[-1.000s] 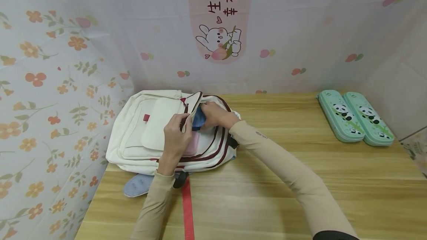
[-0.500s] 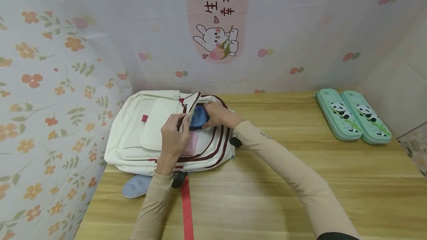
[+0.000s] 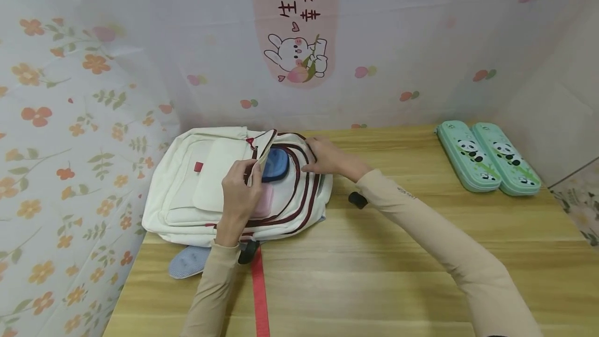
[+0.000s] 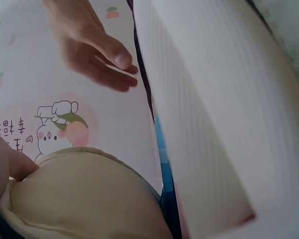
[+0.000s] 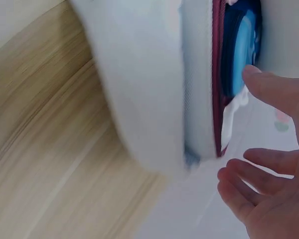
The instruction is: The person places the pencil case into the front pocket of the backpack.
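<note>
A white backpack [image 3: 187, 217] with dark red zippers lies on the wooden table, its front pocket unzipped. With thumb and fingers my left hand [image 3: 239, 191] pinches the pocket's flap [image 4: 94, 194] and holds it lifted. Inside the pocket sits a dark blue rounded case [image 3: 276, 164], and below it a pink flat item [image 3: 264, 202], partly behind the left hand. My right hand [image 3: 329, 157] is at the right side of the pocket opening, fingers spread and holding nothing. In the right wrist view its thumb is close to the blue case [image 5: 241, 55].
Two mint green panda pencil cases [image 3: 470, 157] lie side by side at the back right. A red strip [image 3: 260, 290] runs down the table in front of the backpack. A black strap end [image 3: 357, 200] lies right of the bag, and a blue-grey padded strap [image 3: 188, 262] sticks out at lower left.
My right hand has let go of the blue case and moved right, out of the pocket, leaving the case inside. The left hand keeps holding the flap.
</note>
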Demonstrator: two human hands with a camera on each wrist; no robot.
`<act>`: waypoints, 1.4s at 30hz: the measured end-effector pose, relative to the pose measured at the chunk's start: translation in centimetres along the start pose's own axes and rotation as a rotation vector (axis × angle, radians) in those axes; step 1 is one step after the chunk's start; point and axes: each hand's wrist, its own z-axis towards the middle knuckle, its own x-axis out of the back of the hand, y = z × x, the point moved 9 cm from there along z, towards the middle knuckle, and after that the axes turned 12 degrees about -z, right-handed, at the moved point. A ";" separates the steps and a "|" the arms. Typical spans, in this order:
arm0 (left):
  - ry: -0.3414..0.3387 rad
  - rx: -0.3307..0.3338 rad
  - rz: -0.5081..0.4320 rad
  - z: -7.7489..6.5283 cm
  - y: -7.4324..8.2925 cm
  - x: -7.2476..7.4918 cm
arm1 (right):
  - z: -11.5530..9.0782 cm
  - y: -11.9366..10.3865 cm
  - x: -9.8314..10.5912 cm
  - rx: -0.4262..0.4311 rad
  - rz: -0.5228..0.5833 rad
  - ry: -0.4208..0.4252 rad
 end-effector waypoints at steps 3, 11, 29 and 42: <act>0.016 0.001 -0.002 -0.1 -0.1 0.2 | -1.2 1.3 0.7 -0.024 0.017 0.024; 0.110 0.006 0.003 -0.3 -0.7 1.5 | -5.0 6.7 1.5 -0.145 0.037 0.041; 0.186 0.073 0.071 0.0 -2.6 5.6 | -20.2 22.8 2.9 -0.610 -0.058 0.268; 0.205 0.126 0.136 0.8 -3.8 8.3 | -27.5 28.1 -0.1 -0.894 -0.036 0.005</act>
